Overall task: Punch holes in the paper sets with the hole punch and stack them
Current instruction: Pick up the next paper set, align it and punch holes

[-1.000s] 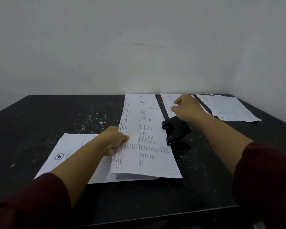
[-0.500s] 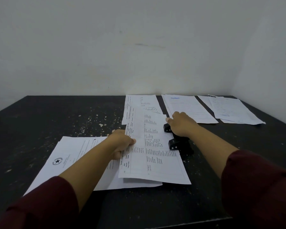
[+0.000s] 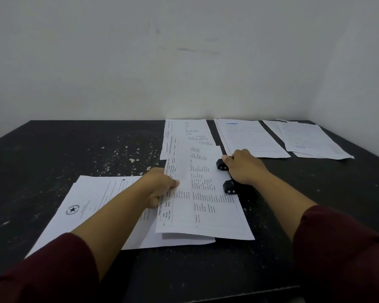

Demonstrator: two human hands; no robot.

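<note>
While the left hand (image 3: 162, 185) pinches the left edge of the table-printed paper set (image 3: 206, 206), thumb on top and fingers curled beneath, the right hand (image 3: 242, 167) lies over the black hole punch (image 3: 228, 186), fingers curled down on its top; whether it presses or only rests cannot be told. Landmark for all positions: the hole punch, near the centre of the black table (image 3: 74, 149). The punch's two rounded ends sit on the right edge of the paper set, so that edge is w/in or at the punch mouth; exact depth not visible. The set extends left of and toward the viewer from the punch, its near corner overlapping a lower sheet.

Left of the punch, partly under the left forearm and the held set, lies the star-emblem stack (image 3: 92, 204), flat on the table; one small dark hole shows near its far edge. Beyond the punch, slightly left, a second table-printed set (image 3: 186, 132) lies flat, its near end covered by the held set. Directly beyond the punch, touching the right hand's knuckles in view, is a blue-headed set (image 3: 249, 138). Farther right of that, well apart from the punch, a loose pile of sheets (image 3: 311, 141) rests near the table's far right corner.

Both forearms emerge from dark red sleeves (image 3: 341, 254). Background: plain white wall (image 3: 184, 62). White flecks mark the tabletop far left of the punch.
</note>
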